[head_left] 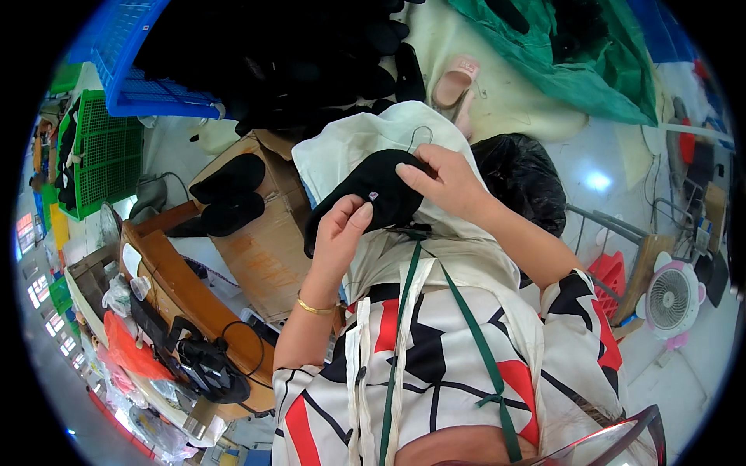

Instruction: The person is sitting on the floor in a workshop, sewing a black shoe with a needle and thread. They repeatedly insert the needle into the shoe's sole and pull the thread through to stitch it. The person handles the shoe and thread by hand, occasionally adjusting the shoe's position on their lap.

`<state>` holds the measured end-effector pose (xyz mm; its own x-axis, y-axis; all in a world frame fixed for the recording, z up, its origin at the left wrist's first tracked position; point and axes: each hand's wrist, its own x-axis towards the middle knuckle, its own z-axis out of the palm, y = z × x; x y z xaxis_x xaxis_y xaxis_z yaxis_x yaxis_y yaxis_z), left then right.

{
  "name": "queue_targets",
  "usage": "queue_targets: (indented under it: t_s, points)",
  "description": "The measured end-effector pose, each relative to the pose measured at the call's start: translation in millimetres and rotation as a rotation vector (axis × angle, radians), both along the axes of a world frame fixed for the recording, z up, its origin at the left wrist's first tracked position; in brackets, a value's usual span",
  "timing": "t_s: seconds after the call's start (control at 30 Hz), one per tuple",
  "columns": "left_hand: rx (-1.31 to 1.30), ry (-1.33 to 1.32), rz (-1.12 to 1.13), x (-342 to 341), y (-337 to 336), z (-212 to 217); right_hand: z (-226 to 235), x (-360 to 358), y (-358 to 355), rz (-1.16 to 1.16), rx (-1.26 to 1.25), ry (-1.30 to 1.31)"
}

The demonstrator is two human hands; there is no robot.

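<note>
A soft black slipper (381, 175) with a small pale emblem lies across my lap, held between both hands. My left hand (339, 224) pinches its near side beside the emblem, thumb and fingers pressed together. At the far right end, my right hand (443, 179) grips the edge, thumb on top and fingers curled behind. A thin dark loop of thread (420, 128) rises by the right fingers; whether a needle is there I cannot tell. Under the slipper spreads a white cloth (342, 144) over my lap.
Black slippers (311, 54) pile up ahead beside a blue crate (155, 92). Two more slippers (229, 179) rest on a cardboard box (264, 248) to the left. At right are a black plastic bag (522, 179), a pink sandal (454, 81) and a fan (672, 295).
</note>
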<state>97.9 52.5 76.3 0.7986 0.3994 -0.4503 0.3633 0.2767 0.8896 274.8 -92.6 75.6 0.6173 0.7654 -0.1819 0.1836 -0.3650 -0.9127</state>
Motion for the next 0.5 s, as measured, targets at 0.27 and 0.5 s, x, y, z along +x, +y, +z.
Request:
queue_targets:
  t_s: [0.27,0.5]
  points:
    - [-0.266,-0.075,0.162,0,-7,-6,-18,-3,-3,-0.02,0.066,0.176]
    - [-0.269,-0.008,0.081,-1,-3,-10,-23,-4,-18,0.069,-0.006,0.386]
